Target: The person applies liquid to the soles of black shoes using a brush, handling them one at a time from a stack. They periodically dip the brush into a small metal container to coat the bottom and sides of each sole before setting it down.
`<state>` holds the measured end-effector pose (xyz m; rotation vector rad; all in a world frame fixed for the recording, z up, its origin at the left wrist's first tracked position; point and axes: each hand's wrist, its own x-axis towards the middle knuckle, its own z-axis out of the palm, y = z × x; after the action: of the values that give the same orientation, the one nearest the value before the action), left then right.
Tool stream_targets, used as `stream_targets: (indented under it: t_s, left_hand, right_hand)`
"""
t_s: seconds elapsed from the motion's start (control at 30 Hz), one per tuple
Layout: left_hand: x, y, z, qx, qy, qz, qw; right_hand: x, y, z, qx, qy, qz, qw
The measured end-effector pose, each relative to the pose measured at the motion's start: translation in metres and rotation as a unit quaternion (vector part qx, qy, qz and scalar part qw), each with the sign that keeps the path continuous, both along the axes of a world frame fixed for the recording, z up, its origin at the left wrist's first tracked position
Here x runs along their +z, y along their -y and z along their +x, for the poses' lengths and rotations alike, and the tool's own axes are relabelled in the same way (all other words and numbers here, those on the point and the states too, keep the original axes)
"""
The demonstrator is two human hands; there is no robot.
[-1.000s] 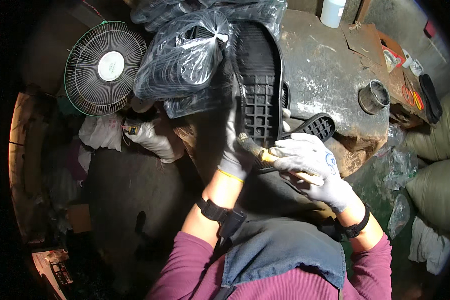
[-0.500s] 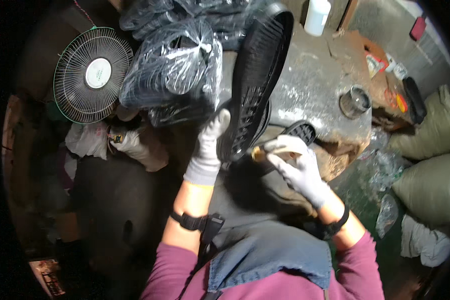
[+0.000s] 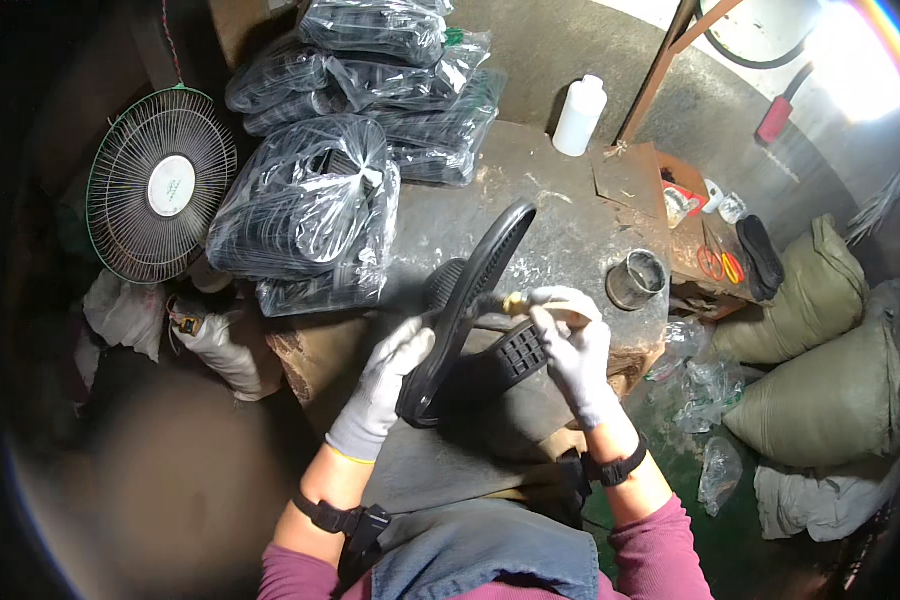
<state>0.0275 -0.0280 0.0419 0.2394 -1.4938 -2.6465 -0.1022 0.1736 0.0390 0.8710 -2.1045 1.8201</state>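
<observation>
Both of my hands wear pale grey work gloves. My left hand grips the near end of a black shoe sole, which stands tilted on edge with its far end pointing away to the right. Between the fingers of my closed right hand is a thin brush with a pale handle, a yellowish band and a dark tip. That tip is at the sole's right side; whether it touches I cannot tell. Under it, near my right fingers, lies another sole with a gridded end. Part of its length is in shadow.
Clear bags of black soles are piled at the left of the worktable. A white bottle and a metal can stand on it. Right of it are orange-handled scissors and stuffed green sacks; a fan hangs left.
The sole in my left hand has come down and turned from showing its broad face to nearly edge-on. My right hand keeps the brush beside it. The whole view has shifted, showing more of the wall.
</observation>
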Motion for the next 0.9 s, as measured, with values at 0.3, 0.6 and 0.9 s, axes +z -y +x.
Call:
stream_targets:
  t_s: [0.3, 0.6, 0.9]
  left_hand:
    - [-0.002, -0.008, 0.033, -0.021, 0.07, -0.052, 0.996]
    - [-0.044, 0.062, 0.211, 0.184, 0.235, 0.19, 0.935]
    - [-0.193, 0.118, 0.544, 0.632, 0.065, 0.634, 0.44]
  right_hand:
    - [0.014, 0.007, -0.049, -0.099, -0.013, -0.023, 0.995]
    - [0.022, -0.044, -0.068, -0.129, 0.02, -0.046, 0.99]
    - [-0.002, -0.155, -0.151, -0.221, -0.066, 0.09, 0.969]
